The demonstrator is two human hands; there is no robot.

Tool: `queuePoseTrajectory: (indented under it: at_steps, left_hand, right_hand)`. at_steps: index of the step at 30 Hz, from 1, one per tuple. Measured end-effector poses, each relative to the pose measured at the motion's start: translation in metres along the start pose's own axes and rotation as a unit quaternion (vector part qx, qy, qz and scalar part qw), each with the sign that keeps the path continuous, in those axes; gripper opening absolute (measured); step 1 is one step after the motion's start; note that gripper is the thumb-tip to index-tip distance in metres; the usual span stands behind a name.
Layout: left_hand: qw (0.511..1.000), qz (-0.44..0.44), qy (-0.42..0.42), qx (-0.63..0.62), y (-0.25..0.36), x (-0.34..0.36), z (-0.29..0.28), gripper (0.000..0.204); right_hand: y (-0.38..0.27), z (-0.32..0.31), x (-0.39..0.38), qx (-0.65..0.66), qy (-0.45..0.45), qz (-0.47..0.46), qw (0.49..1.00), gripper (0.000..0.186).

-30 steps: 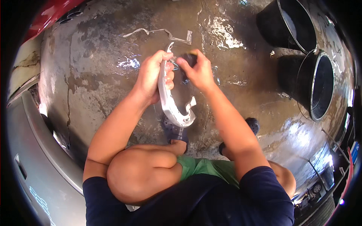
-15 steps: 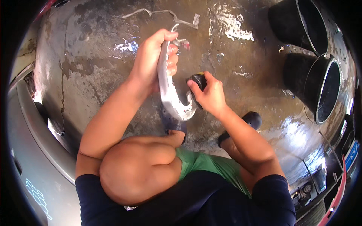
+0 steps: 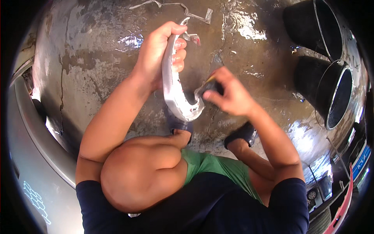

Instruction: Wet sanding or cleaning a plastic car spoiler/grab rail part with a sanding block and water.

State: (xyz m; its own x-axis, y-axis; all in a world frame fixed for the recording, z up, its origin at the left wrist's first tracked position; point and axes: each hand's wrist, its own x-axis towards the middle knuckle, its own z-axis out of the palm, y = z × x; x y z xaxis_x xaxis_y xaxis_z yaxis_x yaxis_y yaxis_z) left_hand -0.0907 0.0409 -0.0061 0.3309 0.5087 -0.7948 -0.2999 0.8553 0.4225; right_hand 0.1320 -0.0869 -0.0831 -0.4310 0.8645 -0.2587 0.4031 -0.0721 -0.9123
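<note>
A curved, hook-shaped silver-grey trim piece hangs upright in front of me, its lower end bending to the right. My left hand is closed around its upper part, thumb on top and fingers wrapped behind the inner edge. My right hand is pinched on a dark pad with a yellow edge, close against the curled lower end of the piece. From this view I cannot tell whether the pad touches it. A small crumpled grey strip with a red spot shows beside the piece's top.
A thin bent grey strip lies on the wet concrete floor beyond my hands. Two black buckets lean at the right. A silver-grey car panel stands on my left, and a red-edged panel lies at the lower right.
My right hand with the pad has shifted right and slightly down, and its wrist has turned. The trim piece has risen slightly in view. My right foot has shifted.
</note>
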Motion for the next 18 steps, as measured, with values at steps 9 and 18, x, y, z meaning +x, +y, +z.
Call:
queuePoseTrajectory:
  at_steps: [9, 18]
  left_hand:
    - [1.0, 0.01, 0.008, 0.013, -0.004, 0.0, 0.002, 0.032]
    - [0.999, 0.017, 0.02, 0.028, -0.003, -0.002, 0.006, 0.031]
  right_hand:
    - [-0.009, 0.024, 0.014, -0.008, -0.054, 0.063, 0.997, 0.033]
    - [0.008, -0.023, 0.048, 0.148, 0.035, 0.164, 0.975, 0.034]
